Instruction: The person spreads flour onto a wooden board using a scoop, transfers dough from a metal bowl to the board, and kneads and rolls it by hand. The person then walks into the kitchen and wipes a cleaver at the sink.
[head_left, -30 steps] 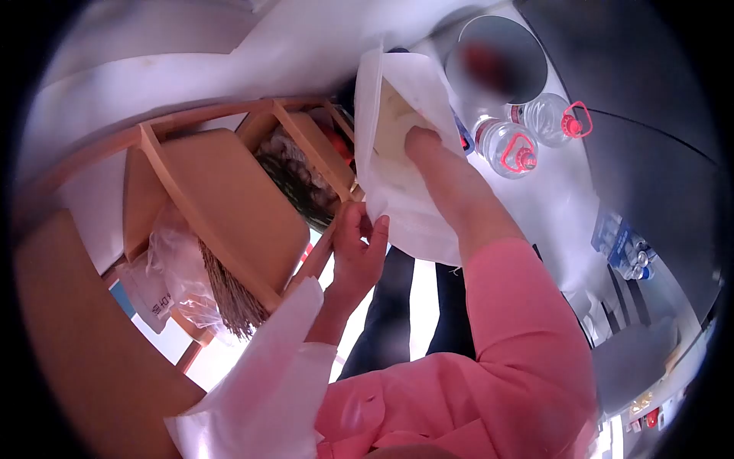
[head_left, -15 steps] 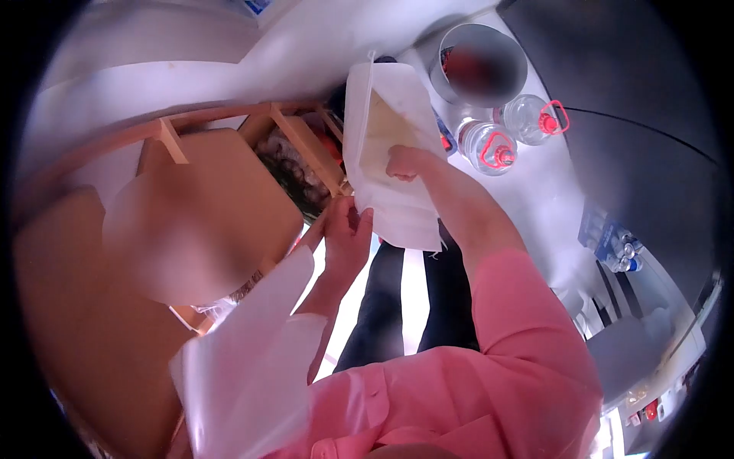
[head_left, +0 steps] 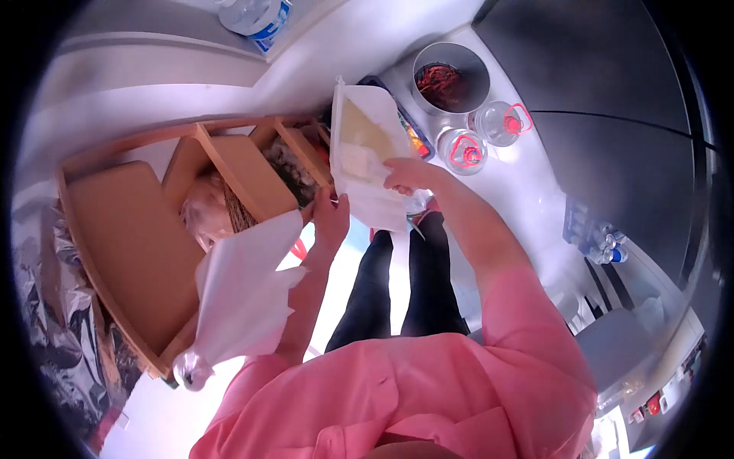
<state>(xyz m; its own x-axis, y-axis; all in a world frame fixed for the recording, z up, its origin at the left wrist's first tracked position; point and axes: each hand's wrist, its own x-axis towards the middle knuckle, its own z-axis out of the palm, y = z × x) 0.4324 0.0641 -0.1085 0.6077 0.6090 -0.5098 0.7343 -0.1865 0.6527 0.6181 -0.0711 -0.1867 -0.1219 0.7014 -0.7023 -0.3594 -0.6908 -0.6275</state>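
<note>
A white, sack-like holder (head_left: 367,203) stands upright in front of me, its top gaping, with a yellowish inside and something pale within. My right hand (head_left: 407,176) is closed at its right side, fingers curled; what they hold is hidden. At the lower left side, my left hand (head_left: 330,214) has its fingers pinched together between the holder and the wooden rack; I cannot make out what is in them. A thin white sheet (head_left: 248,268) with a ragged edge hangs by my left forearm.
On the left a wooden rack (head_left: 202,145) has compartments, one holding a clear plastic bag (head_left: 206,210). Silvery foil (head_left: 69,306) lies beyond it. At the upper right stand a metal pot (head_left: 451,76) with red contents and two clear jugs (head_left: 462,151) (head_left: 501,122) with red handles.
The view has shifted, showing more of the rack and the foil. My right hand has moved from over the holder's inside to its right side. The white sheet hangs lower and more crumpled.
</note>
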